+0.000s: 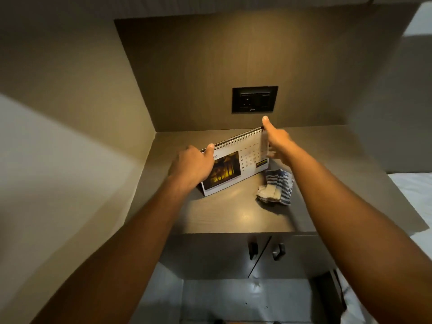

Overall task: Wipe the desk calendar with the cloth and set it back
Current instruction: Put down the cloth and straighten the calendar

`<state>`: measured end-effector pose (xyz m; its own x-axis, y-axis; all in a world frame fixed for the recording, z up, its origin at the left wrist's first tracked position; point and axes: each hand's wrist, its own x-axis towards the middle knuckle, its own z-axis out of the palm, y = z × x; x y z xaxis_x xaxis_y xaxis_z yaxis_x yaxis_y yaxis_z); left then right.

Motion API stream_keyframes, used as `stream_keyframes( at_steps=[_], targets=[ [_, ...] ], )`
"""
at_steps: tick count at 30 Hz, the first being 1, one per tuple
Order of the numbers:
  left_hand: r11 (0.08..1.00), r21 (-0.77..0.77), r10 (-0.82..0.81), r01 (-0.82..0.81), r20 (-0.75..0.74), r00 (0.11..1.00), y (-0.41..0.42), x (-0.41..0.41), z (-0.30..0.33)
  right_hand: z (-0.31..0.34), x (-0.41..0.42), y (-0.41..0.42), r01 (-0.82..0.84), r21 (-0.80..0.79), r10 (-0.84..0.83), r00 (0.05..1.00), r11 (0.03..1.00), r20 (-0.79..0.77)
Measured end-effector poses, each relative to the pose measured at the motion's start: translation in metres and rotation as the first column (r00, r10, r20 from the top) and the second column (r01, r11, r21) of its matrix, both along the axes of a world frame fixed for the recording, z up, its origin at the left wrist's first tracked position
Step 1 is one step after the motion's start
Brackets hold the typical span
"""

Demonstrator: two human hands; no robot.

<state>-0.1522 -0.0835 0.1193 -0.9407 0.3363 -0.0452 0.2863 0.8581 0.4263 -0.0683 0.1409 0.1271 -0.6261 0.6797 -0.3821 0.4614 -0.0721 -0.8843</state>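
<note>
A spiral-bound desk calendar point(236, 166) stands tilted on the dark side table point(229, 213), showing a dark photo and a date grid. My left hand point(190, 166) grips its left end, thumb on the spiral binding. Its right end is held by my right hand point(275, 140), thumb up over the top corner and fingers behind the page. A crumpled blue-and-white striped cloth point(277, 187) lies on the table just right of the calendar, touching neither hand.
A black wall socket plate point(254, 99) sits on the back panel above the calendar. Walls close in on the left and back. Cabinet doors with two dark handles point(265, 251) are under the tabletop. White bedding point(411, 190) lies to the right.
</note>
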Motion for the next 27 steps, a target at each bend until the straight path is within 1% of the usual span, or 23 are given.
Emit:
stream_keyframes(
  at_steps=[3, 5, 7, 9, 11, 14, 15, 21, 23, 24, 26, 27],
  targets=[
    [0.994, 0.102, 0.030, -0.035, 0.052, 0.998, -0.003, -0.017, 0.003, -0.001, -0.009, -0.005, -0.089, -0.019, 0.090, 0.995, 0.996, 0.047],
    [0.983, 0.162, 0.066, -0.082, 0.100, 0.993, -0.011, -0.035, 0.006, -0.002, -0.019, -0.012, -0.131, -0.053, 0.133, 0.990, 0.990, 0.038],
    [0.978, 0.185, 0.079, -0.099, 0.109, 0.991, -0.021, -0.054, 0.011, -0.003, -0.029, -0.024, -0.160, -0.075, 0.163, 0.986, 0.984, 0.035],
    [0.976, 0.163, 0.129, -0.143, 0.089, 0.988, -0.030, -0.073, 0.017, -0.004, -0.041, -0.038, -0.184, -0.094, 0.187, 0.982, 0.978, 0.024],
    [0.976, 0.102, 0.186, -0.192, 0.069, 0.980, -0.040, -0.090, 0.024, -0.005, -0.054, -0.054, -0.194, -0.122, 0.195, 0.981, 0.973, -0.004],
    [0.981, -0.034, 0.190, -0.189, 0.046, 0.981, -0.057, -0.106, 0.030, -0.004, -0.072, -0.074, -0.186, -0.162, 0.183, 0.983, 0.969, -0.034],
    [0.980, -0.058, 0.191, -0.189, 0.032, 0.981, -0.061, -0.110, 0.030, -0.004, -0.077, -0.078, -0.177, -0.171, 0.173, 0.984, 0.969, -0.039],
    [0.983, -0.023, 0.179, -0.181, -0.063, 0.982, -0.065, -0.121, 0.019, -0.006, -0.086, -0.086, -0.155, -0.189, 0.141, 0.986, 0.970, -0.088],
    [0.972, -0.009, 0.236, -0.237, -0.075, 0.969, -0.063, -0.118, 0.023, -0.008, -0.081, -0.085, -0.182, -0.157, 0.169, 0.981, 0.971, -0.090],
    [0.963, 0.010, 0.269, -0.269, -0.086, 0.959, -0.061, -0.113, 0.025, -0.010, -0.076, -0.083, -0.173, -0.110, 0.164, 0.983, 0.979, -0.086],
    [0.961, 0.051, 0.275, -0.270, -0.171, 0.946, -0.055, -0.092, 0.026, -0.017, -0.059, -0.075, -0.086, 0.061, 0.091, 0.992, 0.994, -0.087],
    [0.974, 0.068, 0.225, -0.215, -0.269, 0.937, -0.050, -0.074, 0.021, -0.024, -0.046, -0.069, -0.034, 0.184, 0.049, 0.996, 0.982, -0.078]
  ],
)
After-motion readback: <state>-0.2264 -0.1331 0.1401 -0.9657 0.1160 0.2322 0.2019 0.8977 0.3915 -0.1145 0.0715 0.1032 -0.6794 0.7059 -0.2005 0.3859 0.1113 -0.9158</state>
